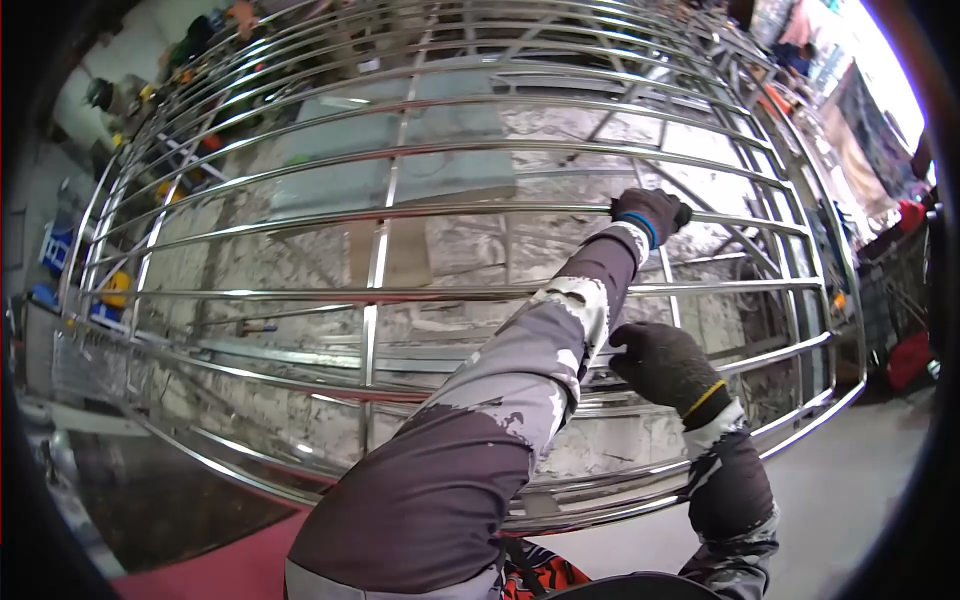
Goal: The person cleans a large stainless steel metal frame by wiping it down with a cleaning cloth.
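Observation:
My left hand (650, 215), in a dark glove with a blue cuff edge, is stretched far out over a shiny metal frame of parallel tubes. Its fingers are wrapped round one long metal tube (480, 210), close to a thin crosspiece. Nearer to me, my right hand (660, 365) hangs over the frame beside my left forearm. It wears a dark glove with a yellow edge, and its fingers are curled in. Whatever those fingers hold, if anything, is hidden. Both sleeves are grey and white patterned.
Beneath the frame lie a greyish sheet (440, 120), a brown board (390, 253) and loose metal lengths on a stained surface. Blue and yellow items (115, 290) stand at the left. Cloths (870, 140) hang at the right. A person (115, 100) is partly visible at upper left.

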